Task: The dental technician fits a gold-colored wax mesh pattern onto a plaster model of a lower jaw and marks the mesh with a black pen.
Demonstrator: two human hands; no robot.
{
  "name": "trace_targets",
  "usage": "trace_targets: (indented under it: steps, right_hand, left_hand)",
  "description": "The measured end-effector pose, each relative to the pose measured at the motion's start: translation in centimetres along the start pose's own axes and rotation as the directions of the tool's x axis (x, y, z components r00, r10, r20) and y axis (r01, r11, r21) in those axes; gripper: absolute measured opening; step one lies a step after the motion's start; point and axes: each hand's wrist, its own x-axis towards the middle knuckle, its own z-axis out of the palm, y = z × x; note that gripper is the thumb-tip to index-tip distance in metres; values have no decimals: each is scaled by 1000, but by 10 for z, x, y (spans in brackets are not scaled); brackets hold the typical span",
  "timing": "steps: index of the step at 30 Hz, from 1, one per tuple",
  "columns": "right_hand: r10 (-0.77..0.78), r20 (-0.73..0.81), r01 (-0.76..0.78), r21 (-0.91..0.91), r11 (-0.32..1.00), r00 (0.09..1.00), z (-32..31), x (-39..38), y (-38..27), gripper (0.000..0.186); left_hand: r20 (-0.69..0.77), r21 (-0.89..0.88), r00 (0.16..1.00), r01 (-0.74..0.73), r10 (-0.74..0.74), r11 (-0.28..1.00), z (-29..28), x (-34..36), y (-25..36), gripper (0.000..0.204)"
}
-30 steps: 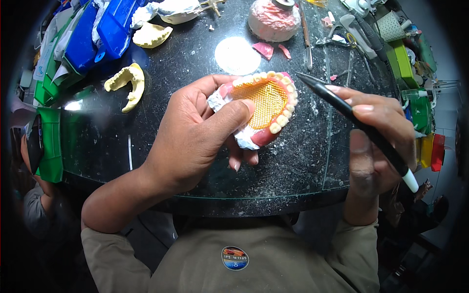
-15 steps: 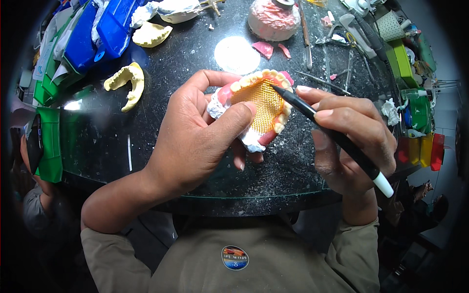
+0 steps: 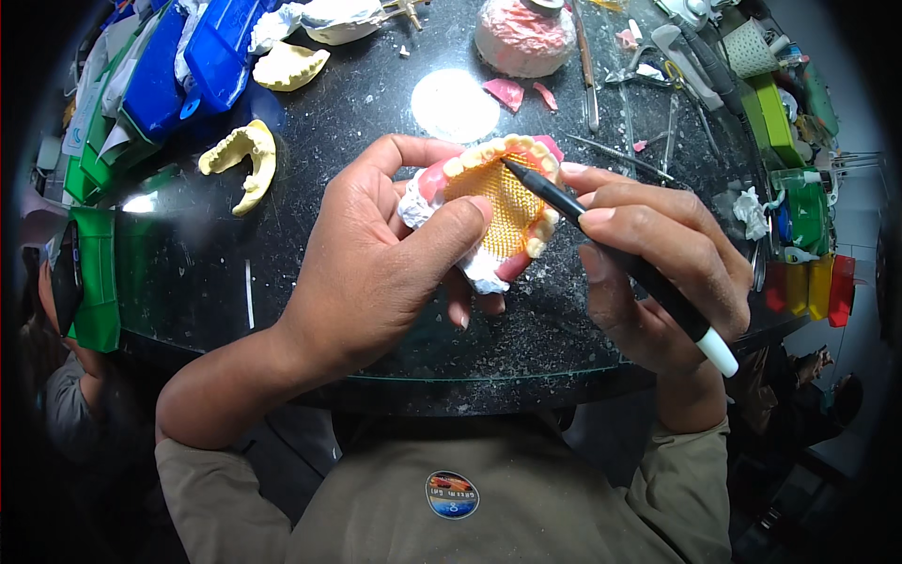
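Note:
My left hand (image 3: 376, 263) grips a denture model (image 3: 498, 202): a white plaster cast with pink wax gums, a row of yellowish teeth and a gold mesh palate. It is held above the black table (image 3: 310, 141). My right hand (image 3: 658, 263) holds a black pen-like tool with a white end (image 3: 639, 268). The tool's dark tip rests on the mesh near the teeth at the top of the model.
Yellow plaster jaw casts (image 3: 242, 160) lie at the left. Blue and green boxes (image 3: 178, 66) line the far left. A white disc (image 3: 455, 103), a pink wax lump (image 3: 522, 36), metal instruments (image 3: 587, 66) and coloured containers (image 3: 799, 235) crowd the back and right.
My right hand has moved left with the tool, from beside the model to tip on the mesh. My left hand kept hold of the model, tilting it slightly.

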Motion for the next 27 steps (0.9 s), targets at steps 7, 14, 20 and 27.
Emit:
trace_targets:
  steps: [7, 14, 20, 27]
  right_hand:
    - [5, -4, -6, -37, 999, 1000, -1, 2, -2, 18]
    - [-5, -10, 5, -42, 999, 1000, -3, 2, -2, 19]
    - [6, 3, -6, -47, 999, 1000, -4, 3, -3, 18]
    - [-7, 5, 7, -70, 998, 1000, -2, 4, -4, 18]
  left_hand:
    - [7, 21, 1000, -16, 16, 1000, 0, 0, 0, 39]
    - [-8, 35, 1000, -28, 29, 999, -2, 1, -1, 38]
    - [-17, 90, 991, -129, 131, 988, -3, 3, -3, 38]
    - [-22, 131, 978, -201, 206, 971, -3, 2, -5, 37]
